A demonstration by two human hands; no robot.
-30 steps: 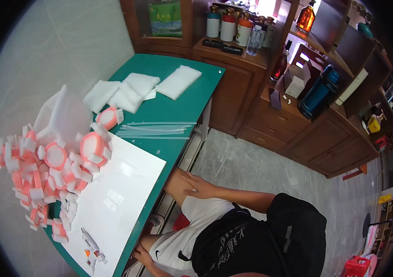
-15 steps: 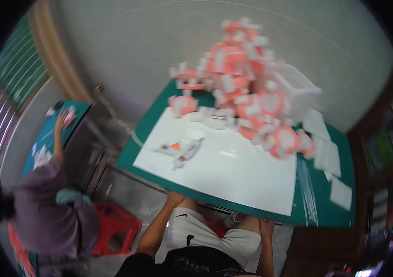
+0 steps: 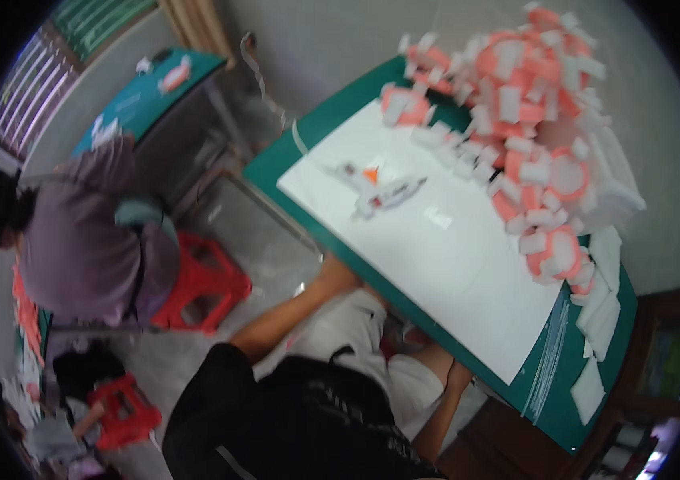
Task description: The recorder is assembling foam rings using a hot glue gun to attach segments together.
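Two hands, and neither is on the work right now. My left hand (image 3: 338, 276) sits at the near edge of the green worktop (image 3: 332, 120), seemingly resting on my knee just below the edge, and I cannot tell how its fingers are set because the picture is blurred there. My right hand (image 3: 458, 374) is tucked under the worktop edge further along, mostly hidden, so I cannot tell whether those fingers are clenched or loose either. Neither hand is visibly grasping anything.

The nearest thing to my hands is the white sheet (image 3: 436, 264) spread flat over the worktop. On it, well up from my hands, lies a white glue gun (image 3: 380, 192) with an orange tip, on its side and untouched. Beyond the sheet, at the far right of the worktop, a big pile of pink and white foam pieces (image 3: 540, 136) is heaped up, some spilling onto the sheet's edge. A few plain white pieces (image 3: 596, 320) lie along the right end.

As I judge it, the pile is a large stock, but I cannot say which pieces are finished. The sheet is nearly bare, so nothing is in hand at this moment.

To my left, another person (image 3: 84, 232) bends over beside a red stool (image 3: 204, 280).
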